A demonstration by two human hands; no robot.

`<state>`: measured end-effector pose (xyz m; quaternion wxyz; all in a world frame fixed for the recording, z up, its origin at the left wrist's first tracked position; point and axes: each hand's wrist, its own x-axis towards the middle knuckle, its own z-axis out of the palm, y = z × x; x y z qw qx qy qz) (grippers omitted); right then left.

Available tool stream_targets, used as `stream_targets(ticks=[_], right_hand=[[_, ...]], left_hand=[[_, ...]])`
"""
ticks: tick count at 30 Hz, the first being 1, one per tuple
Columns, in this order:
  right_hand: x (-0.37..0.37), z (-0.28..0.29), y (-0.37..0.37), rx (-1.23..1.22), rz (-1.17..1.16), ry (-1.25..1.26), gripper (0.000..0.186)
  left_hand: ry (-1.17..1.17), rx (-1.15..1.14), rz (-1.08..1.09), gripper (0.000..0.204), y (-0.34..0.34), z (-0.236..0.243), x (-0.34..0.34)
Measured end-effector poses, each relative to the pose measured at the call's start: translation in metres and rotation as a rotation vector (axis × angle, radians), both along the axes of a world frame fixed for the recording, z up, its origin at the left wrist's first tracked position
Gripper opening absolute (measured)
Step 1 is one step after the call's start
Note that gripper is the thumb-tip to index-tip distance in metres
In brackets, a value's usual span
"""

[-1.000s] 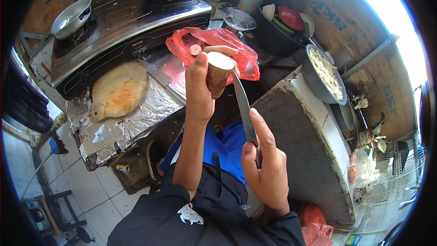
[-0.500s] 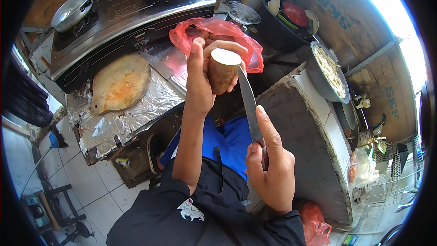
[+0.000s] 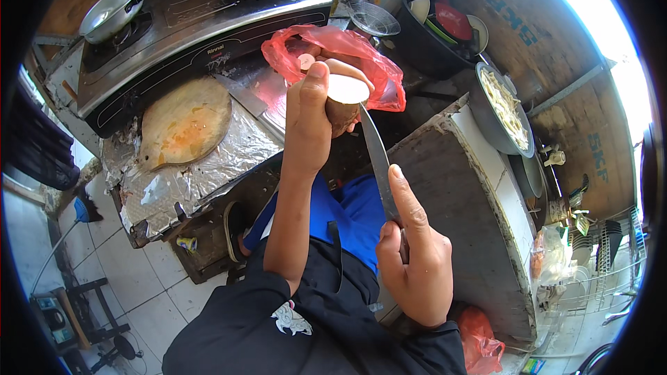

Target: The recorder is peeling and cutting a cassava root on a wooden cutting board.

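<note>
My left hand (image 3: 309,118) is closed round a brown-skinned tuber (image 3: 347,89) in front of me, its flat white cut face turned up. In my right hand (image 3: 417,264) is a knife (image 3: 379,160), its handle in my fist and my index finger stretched along the blade. The blade's tip end touches the right edge of the tuber, just below the cut face. Behind the left hand lies an opened red plastic bag (image 3: 386,76) with more brown tubers partly showing inside. My left fingers partly hide the tuber's lower part.
A stained round wooden board (image 3: 187,121) rests on foil at the left, with a broad-bladed knife (image 3: 242,97) beside it. Behind stands a gas stove (image 3: 208,35) with a pan (image 3: 112,10). At right, a bowl (image 3: 529,140) of pale strips sits on a tiled ledge (image 3: 479,142).
My left hand has turned, tilting the tuber so less of its brown side shows. The knife stays against its right edge, and my right hand has barely moved.
</note>
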<state>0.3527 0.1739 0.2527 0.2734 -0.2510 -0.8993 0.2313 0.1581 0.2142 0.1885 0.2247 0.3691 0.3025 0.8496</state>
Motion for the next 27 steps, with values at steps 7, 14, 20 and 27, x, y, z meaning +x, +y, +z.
stream_targets(ticks=[7, 14, 20, 27], right_hand=[[-0.001, -0.002, 0.0, 0.054, 0.007, 0.005, 0.061], [0.0, 0.003, -0.003, 0.001, -0.009, -0.056, 0.061], [0.0, 0.004, -0.005, 0.048, 0.001, -0.049, 0.062], [0.001, 0.008, -0.007, 0.044, -0.013, -0.088, 0.062]], left_hand=[[0.078, -0.038, 0.073, 0.058, -0.001, 0.0, -0.001], [0.048, -0.025, 0.07, 0.057, -0.001, 0.0, -0.001], [0.066, -0.028, 0.106, 0.058, -0.005, 0.003, -0.001], [0.16, -0.029, 0.122, 0.058, -0.008, 0.001, -0.004]])
